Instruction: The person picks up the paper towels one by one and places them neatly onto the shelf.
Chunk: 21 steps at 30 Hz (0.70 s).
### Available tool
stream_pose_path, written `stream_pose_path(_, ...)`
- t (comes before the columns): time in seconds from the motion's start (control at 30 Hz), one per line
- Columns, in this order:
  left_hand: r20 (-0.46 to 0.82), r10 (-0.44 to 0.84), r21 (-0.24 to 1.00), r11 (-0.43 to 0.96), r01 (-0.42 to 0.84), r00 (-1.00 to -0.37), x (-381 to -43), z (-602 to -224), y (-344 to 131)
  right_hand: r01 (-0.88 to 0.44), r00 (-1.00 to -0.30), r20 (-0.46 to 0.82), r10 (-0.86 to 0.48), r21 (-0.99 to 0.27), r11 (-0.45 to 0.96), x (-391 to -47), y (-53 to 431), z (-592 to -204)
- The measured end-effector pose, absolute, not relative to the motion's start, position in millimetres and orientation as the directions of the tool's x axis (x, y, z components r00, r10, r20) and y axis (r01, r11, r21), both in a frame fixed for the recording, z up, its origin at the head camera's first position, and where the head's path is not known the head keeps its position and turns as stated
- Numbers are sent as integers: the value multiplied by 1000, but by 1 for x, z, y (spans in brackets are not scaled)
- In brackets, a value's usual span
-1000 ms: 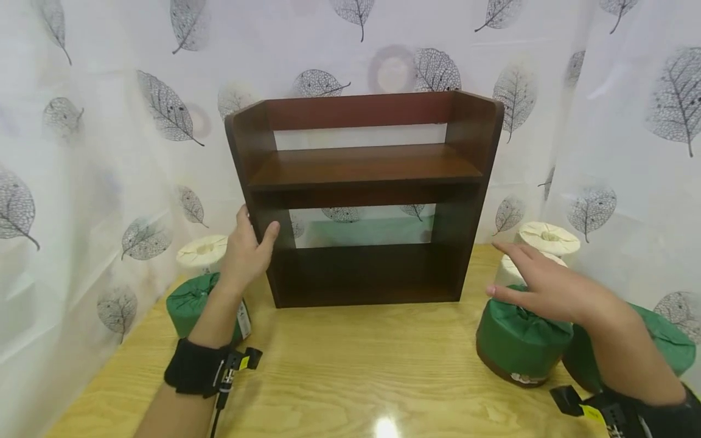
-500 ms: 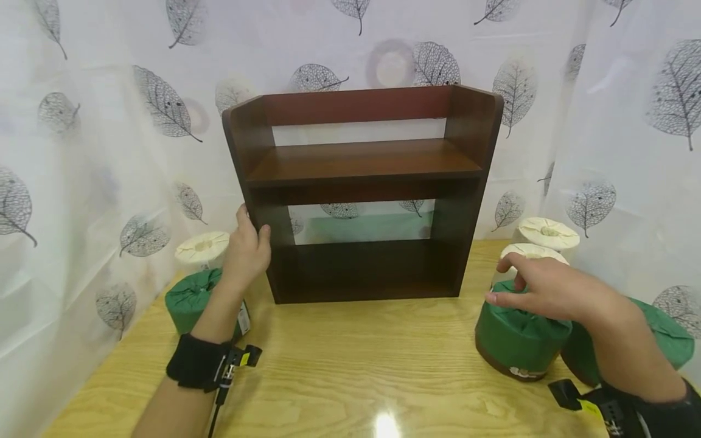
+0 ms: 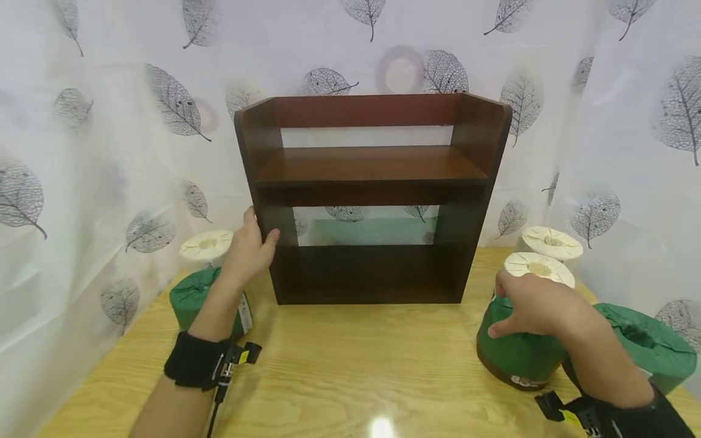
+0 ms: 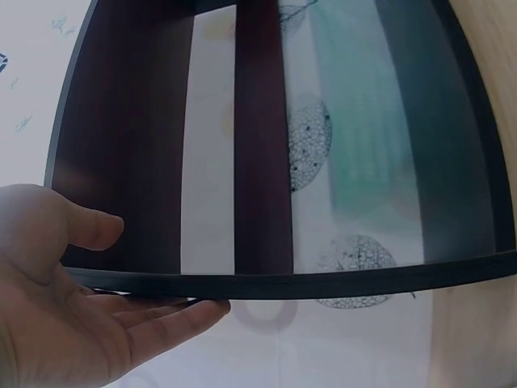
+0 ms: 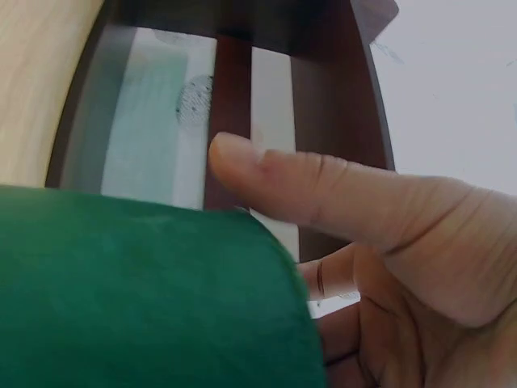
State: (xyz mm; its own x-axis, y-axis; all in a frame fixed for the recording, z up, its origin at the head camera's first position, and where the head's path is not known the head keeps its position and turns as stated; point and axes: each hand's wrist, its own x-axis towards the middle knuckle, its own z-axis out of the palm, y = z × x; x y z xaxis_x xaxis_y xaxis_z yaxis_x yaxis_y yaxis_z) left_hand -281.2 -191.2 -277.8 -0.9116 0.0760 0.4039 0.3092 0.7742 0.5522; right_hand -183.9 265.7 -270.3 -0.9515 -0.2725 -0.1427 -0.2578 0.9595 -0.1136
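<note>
A dark brown two-tier wooden shelf (image 3: 372,165) stands upright on the table. My left hand (image 3: 247,252) grips its left side panel, with the thumb inside and the fingers along the outer face; the left wrist view shows the thumb (image 4: 95,229) over the inner side. On the right, my right hand (image 3: 542,307) is at the top of a green-wrapped paper roll (image 3: 526,362) with a brown base. Its fingers are bent behind the roll's far side. In the right wrist view, the extended thumb (image 5: 307,186) stands slightly off the green wrapper (image 5: 145,283).
Two cream-wrapped rolls (image 3: 550,242) stand behind the right hand, and another green-wrapped roll (image 3: 657,350) lies tilted beside it. At left are a cream roll (image 3: 205,245) and a green roll (image 3: 188,298). A leaf-patterned curtain (image 3: 137,152) surrounds the wooden table (image 3: 350,371).
My right hand has lowered toward the green-wrapped roll, its straight fingers bending behind the roll's top. The left hand stays at the shelf's side. The head view has shifted slightly.
</note>
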Motion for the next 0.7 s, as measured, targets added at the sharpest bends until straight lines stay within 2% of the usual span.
stream_pose_path(0.3,401,117,554,759,342,-909,-276,-284,-191,-244,-949,-172,-263,-127,961,-180,267,-285)
stream_pose_path(0.7,373,126,534,781,323,-919,-276,-273,-195,-282,-945,-141,-296,-111,953,-189,263,-277)
